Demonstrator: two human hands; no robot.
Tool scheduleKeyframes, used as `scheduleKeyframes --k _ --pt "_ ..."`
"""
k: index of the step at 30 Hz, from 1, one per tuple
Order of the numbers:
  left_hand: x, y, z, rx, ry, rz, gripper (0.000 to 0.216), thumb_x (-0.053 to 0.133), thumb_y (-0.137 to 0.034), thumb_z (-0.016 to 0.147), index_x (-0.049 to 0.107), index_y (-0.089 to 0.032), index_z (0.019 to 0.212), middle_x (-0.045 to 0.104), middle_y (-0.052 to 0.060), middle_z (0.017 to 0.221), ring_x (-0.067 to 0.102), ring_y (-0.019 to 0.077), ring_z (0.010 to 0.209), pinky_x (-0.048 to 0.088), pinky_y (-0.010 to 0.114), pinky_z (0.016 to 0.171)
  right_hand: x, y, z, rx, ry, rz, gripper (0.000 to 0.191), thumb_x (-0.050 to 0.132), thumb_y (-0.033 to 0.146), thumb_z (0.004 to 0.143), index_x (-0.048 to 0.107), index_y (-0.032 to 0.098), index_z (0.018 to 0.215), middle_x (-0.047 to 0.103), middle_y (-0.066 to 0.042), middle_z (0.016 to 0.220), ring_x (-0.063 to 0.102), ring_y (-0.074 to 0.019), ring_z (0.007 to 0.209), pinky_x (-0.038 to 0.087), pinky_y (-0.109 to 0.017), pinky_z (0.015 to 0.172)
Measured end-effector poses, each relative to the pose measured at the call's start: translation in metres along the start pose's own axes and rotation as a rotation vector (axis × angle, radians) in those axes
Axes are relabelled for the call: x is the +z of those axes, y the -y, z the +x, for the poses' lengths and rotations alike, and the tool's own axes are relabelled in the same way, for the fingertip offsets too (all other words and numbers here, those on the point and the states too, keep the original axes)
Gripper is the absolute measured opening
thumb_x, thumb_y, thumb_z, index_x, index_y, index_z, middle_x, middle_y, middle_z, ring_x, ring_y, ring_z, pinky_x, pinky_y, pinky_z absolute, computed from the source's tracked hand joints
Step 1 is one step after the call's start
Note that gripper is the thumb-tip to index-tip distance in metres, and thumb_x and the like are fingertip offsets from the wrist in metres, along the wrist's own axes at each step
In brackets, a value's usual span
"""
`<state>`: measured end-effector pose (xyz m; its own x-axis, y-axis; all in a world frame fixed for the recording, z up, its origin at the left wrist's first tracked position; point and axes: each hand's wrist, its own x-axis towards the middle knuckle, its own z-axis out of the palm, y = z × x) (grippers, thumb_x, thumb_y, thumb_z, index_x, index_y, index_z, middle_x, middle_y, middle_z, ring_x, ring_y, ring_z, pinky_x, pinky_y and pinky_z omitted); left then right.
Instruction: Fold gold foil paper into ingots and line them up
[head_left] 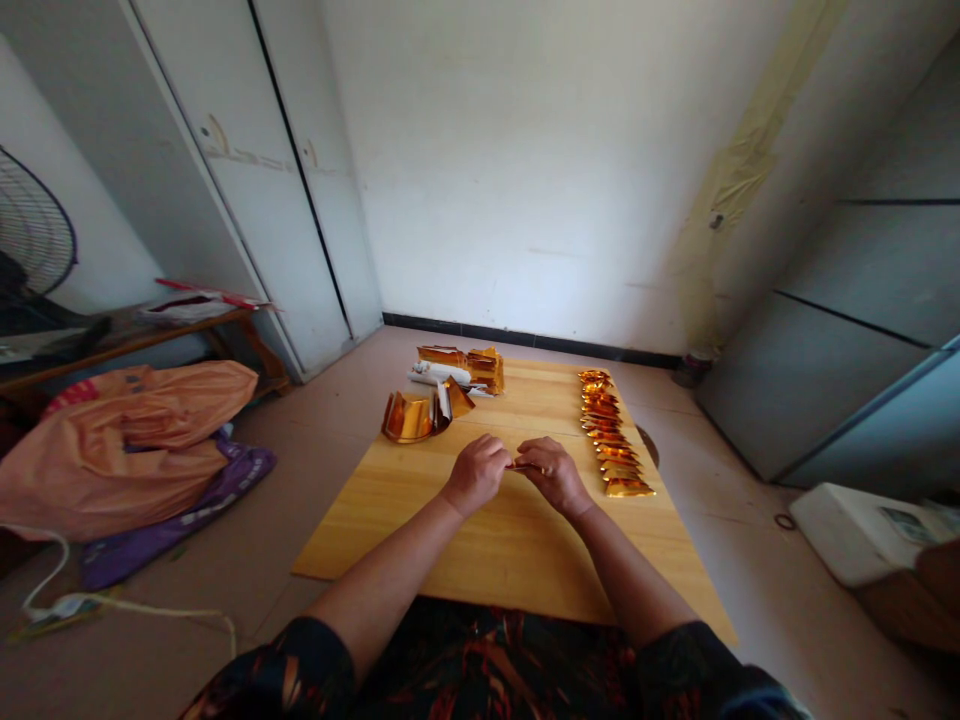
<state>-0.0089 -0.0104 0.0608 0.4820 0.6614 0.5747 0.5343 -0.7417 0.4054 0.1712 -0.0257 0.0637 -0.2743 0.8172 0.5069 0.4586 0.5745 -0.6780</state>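
The left hand and right hand both have a pinching grip on one gold foil strip, low over the surface's middle; tugging unevenly might tear or crease it.

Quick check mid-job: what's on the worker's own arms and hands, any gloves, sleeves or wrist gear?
No gloves on the left hand or the right hand, and the forearms are uncovered. The left sleeve and right sleeve are short, ending near the elbows, in dark fabric with an orange-red pattern. I can make out no watch, band or ring.
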Motion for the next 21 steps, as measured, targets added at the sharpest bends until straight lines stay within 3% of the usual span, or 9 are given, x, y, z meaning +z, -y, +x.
scheduleKeyframes --k 3,6,8,11,17,21 --pt "0.010 0.001 -0.004 -0.244 -0.027 -0.180 0.016 0.052 -0.009 0.072 0.060 -0.017 0.061 0.058 0.003 0.066 0.050 0.0143 0.068 0.037 0.025 0.064 0.005 -0.007 -0.007 0.080 -0.048 0.022 0.015 0.062 0.036 0.078 0.068 0.023 0.072 0.067 -0.006 0.080 0.058 -0.0199 0.080 0.043 -0.033 0.077" --pt "0.013 0.002 -0.003 -0.584 0.041 -0.458 0.009 0.060 -0.016 0.062 0.056 -0.016 0.054 0.052 -0.003 0.052 0.045 0.0109 0.054 0.031 0.022 0.052 0.009 -0.011 -0.011 0.303 -0.078 0.153 0.019 0.061 0.040 0.074 0.063 0.021 0.071 0.062 -0.001 0.068 0.055 -0.0156 0.066 0.043 -0.027 0.064" --pt "0.011 0.003 -0.003 -0.725 0.073 -0.624 0.011 0.063 -0.022 0.058 0.055 -0.016 0.054 0.050 -0.005 0.049 0.044 0.0101 0.049 0.028 0.021 0.049 0.010 -0.013 -0.012 0.434 -0.069 0.264 0.025 0.063 0.044 0.070 0.057 0.020 0.066 0.056 0.003 0.059 0.049 -0.0124 0.056 0.039 -0.024 0.054" --pt "0.007 0.003 -0.004 -0.843 0.088 -0.804 0.017 0.067 -0.027 0.052 0.057 -0.014 0.056 0.053 -0.004 0.049 0.047 0.0106 0.048 0.030 0.022 0.049 0.008 -0.010 -0.011 0.521 -0.040 0.382 0.031 0.066 0.046 0.065 0.051 0.020 0.063 0.050 0.006 0.053 0.045 -0.0102 0.050 0.036 -0.022 0.048" --pt "0.002 -0.003 -0.006 -0.987 0.139 -1.119 0.024 0.073 -0.023 0.043 0.057 -0.013 0.058 0.062 0.000 0.053 0.056 0.0134 0.049 0.039 0.025 0.053 -0.003 -0.005 -0.005 0.525 0.031 0.535 0.038 0.074 0.049 0.057 0.054 0.019 0.070 0.055 0.005 0.058 0.049 -0.0098 0.051 0.040 -0.023 0.049" --pt "0.002 -0.002 -0.005 -1.038 0.121 -1.268 0.025 0.075 -0.019 0.042 0.058 -0.012 0.060 0.064 0.002 0.054 0.057 0.0141 0.048 0.042 0.027 0.054 -0.004 -0.004 -0.004 0.524 -0.105 0.595 0.044 0.074 0.051 0.059 0.054 0.019 0.082 0.056 0.004 0.059 0.050 -0.0098 0.049 0.041 -0.023 0.048"
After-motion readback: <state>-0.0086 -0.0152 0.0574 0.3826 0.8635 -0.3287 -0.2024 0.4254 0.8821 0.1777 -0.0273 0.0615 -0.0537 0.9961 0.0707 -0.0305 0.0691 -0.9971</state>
